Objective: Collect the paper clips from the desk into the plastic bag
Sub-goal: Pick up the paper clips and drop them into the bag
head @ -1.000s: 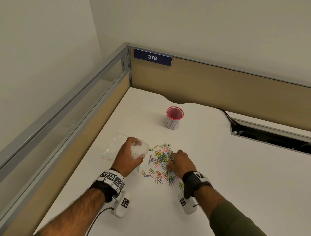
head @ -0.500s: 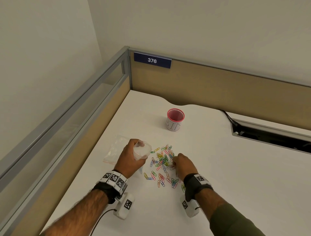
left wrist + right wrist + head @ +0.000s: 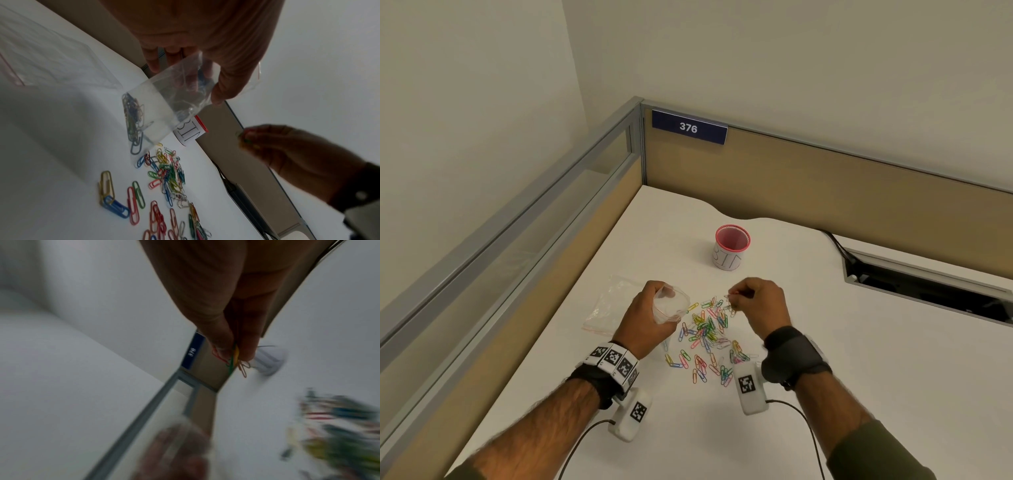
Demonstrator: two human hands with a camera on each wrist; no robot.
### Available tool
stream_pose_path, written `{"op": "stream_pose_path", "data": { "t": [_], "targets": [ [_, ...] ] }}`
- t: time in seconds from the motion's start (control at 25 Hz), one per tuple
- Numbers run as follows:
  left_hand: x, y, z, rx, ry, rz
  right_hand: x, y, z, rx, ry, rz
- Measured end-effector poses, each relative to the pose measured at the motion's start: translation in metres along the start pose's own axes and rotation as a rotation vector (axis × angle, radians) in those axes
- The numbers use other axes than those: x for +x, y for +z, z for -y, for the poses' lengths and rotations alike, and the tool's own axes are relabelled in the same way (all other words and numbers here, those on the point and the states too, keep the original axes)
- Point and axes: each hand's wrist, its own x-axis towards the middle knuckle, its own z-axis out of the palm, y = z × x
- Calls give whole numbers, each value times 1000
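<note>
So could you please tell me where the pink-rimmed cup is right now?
In the head view the pink-rimmed cup stands upright on the white desk, beyond the paper clip pile, apart from both hands.

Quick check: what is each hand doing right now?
Left hand: grips the plastic bag, mouth open.
Right hand: pinches a few paper clips.

Cubicle corner with a cup, a spare bag and a number plate

A white cup (image 3: 728, 251) with a pink rim and the letters "BIN" on its side stands upright on the far part of the desk. A second clear bag with a red strip (image 3: 610, 307) lies flat near the left partition (image 3: 524, 240). A blue plate reading "376" (image 3: 689, 127) hangs on the tan back panel (image 3: 825, 185). A black cable (image 3: 837, 244) runs into a cable slot (image 3: 928, 287) at the right.
</note>
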Motion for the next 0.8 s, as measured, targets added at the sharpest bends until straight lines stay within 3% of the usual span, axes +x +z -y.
{"op": "stream_pose_path", "data": {
  "t": [0.24,0.56,0.72,0.8],
  "targets": [
    [3,6,-10,18,23,42,-6,21,62,103,-137,55],
    [5,9,-17,-8,-6,45,-11,56,70,-248,-244,216],
    [4,5,-10,-17,-6,40,-5,36,68,-147,-300,79],
    [1,0,-8,-40,-3,16,10,24,49,-173,-258,33]
  ]
}}
